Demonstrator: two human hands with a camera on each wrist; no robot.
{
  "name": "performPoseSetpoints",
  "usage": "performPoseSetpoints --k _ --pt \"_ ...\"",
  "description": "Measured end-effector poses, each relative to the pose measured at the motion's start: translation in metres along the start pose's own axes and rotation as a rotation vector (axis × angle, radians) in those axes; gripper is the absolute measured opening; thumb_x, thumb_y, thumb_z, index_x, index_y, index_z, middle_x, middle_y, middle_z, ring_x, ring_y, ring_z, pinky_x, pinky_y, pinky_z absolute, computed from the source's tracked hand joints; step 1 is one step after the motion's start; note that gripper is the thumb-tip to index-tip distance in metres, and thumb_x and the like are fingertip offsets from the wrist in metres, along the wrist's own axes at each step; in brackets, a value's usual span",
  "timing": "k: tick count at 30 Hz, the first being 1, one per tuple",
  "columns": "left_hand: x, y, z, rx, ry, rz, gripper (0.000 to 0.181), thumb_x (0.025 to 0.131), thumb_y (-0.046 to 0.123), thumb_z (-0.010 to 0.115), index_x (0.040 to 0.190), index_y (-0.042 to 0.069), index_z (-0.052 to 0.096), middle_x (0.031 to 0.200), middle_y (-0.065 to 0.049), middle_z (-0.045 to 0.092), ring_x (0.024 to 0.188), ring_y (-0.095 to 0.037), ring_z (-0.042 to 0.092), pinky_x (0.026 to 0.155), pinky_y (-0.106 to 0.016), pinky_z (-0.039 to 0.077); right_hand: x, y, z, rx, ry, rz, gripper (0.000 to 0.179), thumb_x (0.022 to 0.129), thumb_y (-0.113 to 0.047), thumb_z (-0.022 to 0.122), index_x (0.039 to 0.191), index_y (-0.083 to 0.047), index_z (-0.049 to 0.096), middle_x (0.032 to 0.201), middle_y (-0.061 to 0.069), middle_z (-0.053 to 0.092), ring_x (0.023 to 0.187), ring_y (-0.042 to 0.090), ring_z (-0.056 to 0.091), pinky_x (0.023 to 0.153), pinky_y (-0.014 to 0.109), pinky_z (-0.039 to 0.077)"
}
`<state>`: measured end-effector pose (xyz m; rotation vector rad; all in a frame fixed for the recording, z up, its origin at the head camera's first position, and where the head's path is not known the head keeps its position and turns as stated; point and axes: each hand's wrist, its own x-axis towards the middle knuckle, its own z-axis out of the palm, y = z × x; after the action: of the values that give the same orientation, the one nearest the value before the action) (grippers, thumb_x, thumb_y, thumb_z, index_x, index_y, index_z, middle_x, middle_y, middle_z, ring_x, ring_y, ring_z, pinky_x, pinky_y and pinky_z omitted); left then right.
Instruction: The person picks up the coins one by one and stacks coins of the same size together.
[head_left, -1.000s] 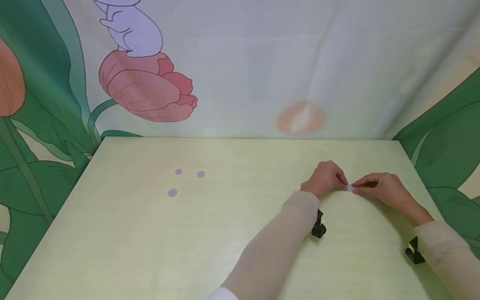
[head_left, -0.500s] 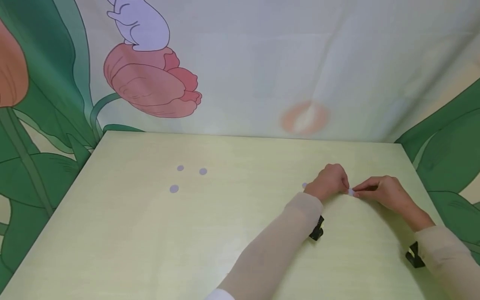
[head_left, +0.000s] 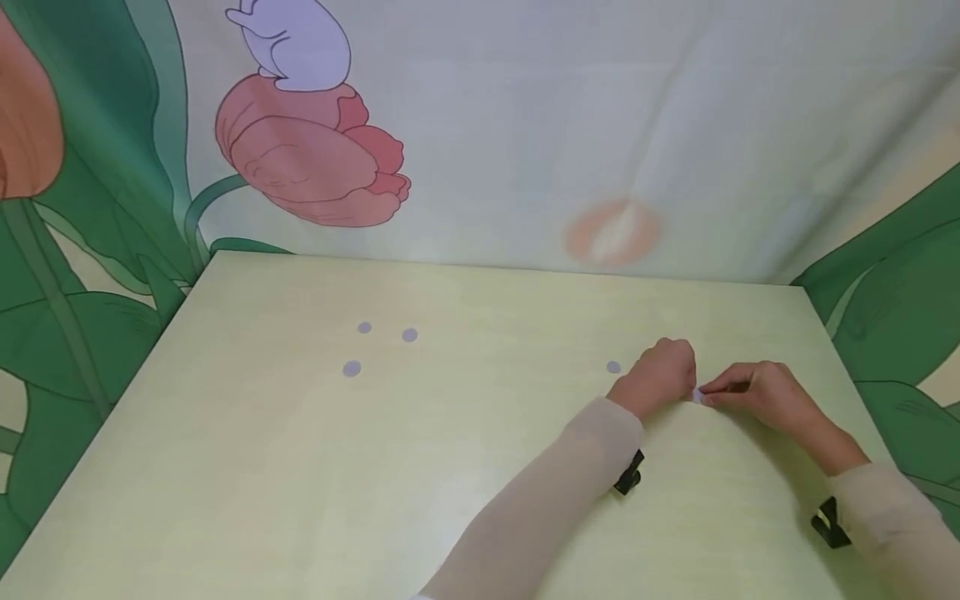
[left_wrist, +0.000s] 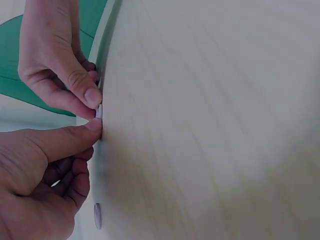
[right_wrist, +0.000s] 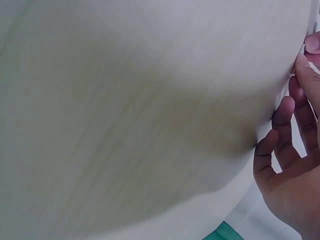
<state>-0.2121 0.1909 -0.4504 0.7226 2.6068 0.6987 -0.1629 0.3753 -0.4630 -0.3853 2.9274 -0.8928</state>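
Note:
A small pale purple disc (head_left: 698,397) lies between my two hands on the right part of the table. My left hand (head_left: 660,377) pinches its left side with thumb and fingertips. From the other side my right hand (head_left: 767,393) pinches it between thumb and index finger. The left wrist view shows the disc's pale edge (left_wrist: 98,111) between the two thumbs, with much of it covered. Another matching disc (head_left: 613,367) lies on the table just left of my left hand.
Three more pale purple discs, among them the nearest one (head_left: 352,368), lie grouped at the table's left. The pale wooden table (head_left: 300,483) ends at a printed cloth backdrop (head_left: 495,150). Black wrist cameras hang below both sleeves.
Both hands have moved slightly toward the table's front with the disc between them. The disc left of my left hand, hidden at first, now shows fully. The head view has tilted a little.

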Motion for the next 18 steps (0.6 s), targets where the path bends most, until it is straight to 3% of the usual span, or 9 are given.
performPoseSetpoints --k 4,7,13,18 --pt "-0.008 -0.002 0.001 -0.043 -0.009 -0.05 0.034 0.087 0.001 0.068 0.059 0.014 0.056 0.057 0.006 0.045 0.05 -0.008 0.033 0.047 -0.021 0.029 0.0 -0.003 0.004 0.013 -0.007 -0.052 0.012 0.079 -0.013 0.087 0.09 -0.016 0.083 0.086 -0.003 0.078 0.079 -0.004 0.065 0.067 0.014 0.049" --pt "-0.013 -0.006 0.001 -0.08 -0.012 -0.069 0.032 0.085 0.0 0.07 0.058 0.013 0.058 0.057 0.006 0.045 0.051 -0.008 0.032 0.047 -0.021 0.029 0.001 -0.004 0.007 0.013 -0.017 -0.077 0.012 0.079 -0.012 0.087 0.089 -0.017 0.083 0.085 -0.006 0.077 0.078 -0.004 0.065 0.067 0.015 0.05" --pt "-0.022 -0.017 0.0 -0.107 0.012 0.012 0.016 0.083 0.005 0.079 0.07 0.015 0.077 0.068 0.012 0.064 0.061 -0.002 0.049 0.054 -0.014 0.042 0.0 -0.008 0.012 0.039 -0.049 -0.047 0.011 0.08 -0.013 0.086 0.09 -0.016 0.083 0.086 -0.004 0.077 0.079 -0.002 0.066 0.068 0.016 0.05" --pt "-0.027 -0.024 -0.002 -0.105 0.019 0.044 0.009 0.082 0.016 0.086 0.074 0.017 0.081 0.079 0.015 0.071 0.073 0.001 0.055 0.075 -0.02 0.05 0.001 -0.014 0.013 0.024 -0.067 -0.027 0.013 0.082 -0.017 0.086 0.093 -0.017 0.082 0.088 -0.004 0.077 0.079 0.003 0.064 0.069 0.019 0.05"
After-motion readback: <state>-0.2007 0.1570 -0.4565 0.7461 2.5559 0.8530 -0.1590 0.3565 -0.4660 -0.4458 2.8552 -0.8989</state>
